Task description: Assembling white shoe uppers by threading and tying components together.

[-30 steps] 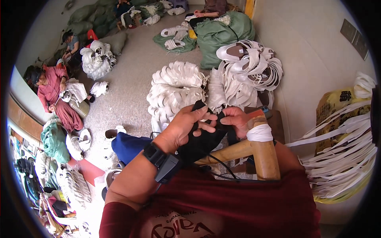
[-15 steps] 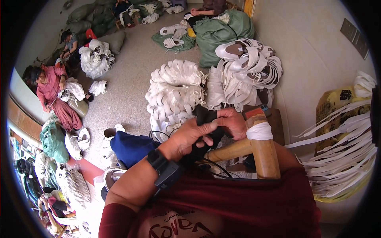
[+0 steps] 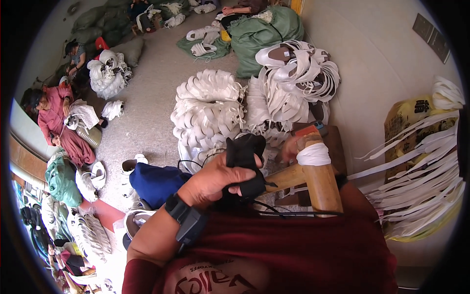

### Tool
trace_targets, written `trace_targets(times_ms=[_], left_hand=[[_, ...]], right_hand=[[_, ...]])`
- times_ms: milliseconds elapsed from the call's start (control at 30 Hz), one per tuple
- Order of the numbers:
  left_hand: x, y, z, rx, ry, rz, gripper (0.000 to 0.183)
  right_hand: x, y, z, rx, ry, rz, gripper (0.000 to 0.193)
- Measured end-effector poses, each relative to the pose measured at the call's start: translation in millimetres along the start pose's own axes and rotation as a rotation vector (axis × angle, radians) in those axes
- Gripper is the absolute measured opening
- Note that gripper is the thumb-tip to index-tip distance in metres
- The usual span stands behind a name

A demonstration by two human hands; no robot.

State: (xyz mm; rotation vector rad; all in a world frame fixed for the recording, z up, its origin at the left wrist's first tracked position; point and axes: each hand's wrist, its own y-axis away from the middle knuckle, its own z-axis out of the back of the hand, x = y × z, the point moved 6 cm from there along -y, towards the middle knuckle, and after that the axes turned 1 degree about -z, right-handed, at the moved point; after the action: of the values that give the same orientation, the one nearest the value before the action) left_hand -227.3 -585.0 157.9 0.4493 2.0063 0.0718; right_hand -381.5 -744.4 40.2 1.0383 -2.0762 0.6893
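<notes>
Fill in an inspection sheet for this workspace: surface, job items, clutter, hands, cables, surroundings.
Surface: grey speckled floor; no worktop seen.
Job items: black item in the left hand, exact kind unclear; wooden frame with white wrapping beside it.
Clutter: stacked white shoe parts beyond the hands; blue cloth to the left; white strips hanging at right.
Hands: left hand closed around the black item; right hand blurred, partly behind the frame, grip unclear.
Cables: black cable near the shirt front; ends not traceable.
Surroundings: pale wall at right; green sack ahead; seated person in pink at left.
</notes>
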Motion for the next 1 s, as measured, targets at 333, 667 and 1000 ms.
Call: trace_targets(times_ms=[333,667,1000], left_hand=[[21,-11,-17,-0.068,-0.307,-0.158,0.039],[28,-11,-15,-0.105,-0.312,-0.248,0.041],[27,-10,-13,-0.016,-0.224,-0.088,0.04]], right_hand=[[1,173,-25,0.029,0.566,-0.198,0.015],[-30,92,-109,0.094,1.06,-0.372,0.019],[8,72,-141,0.192,1.138,-0.426,0.025]])
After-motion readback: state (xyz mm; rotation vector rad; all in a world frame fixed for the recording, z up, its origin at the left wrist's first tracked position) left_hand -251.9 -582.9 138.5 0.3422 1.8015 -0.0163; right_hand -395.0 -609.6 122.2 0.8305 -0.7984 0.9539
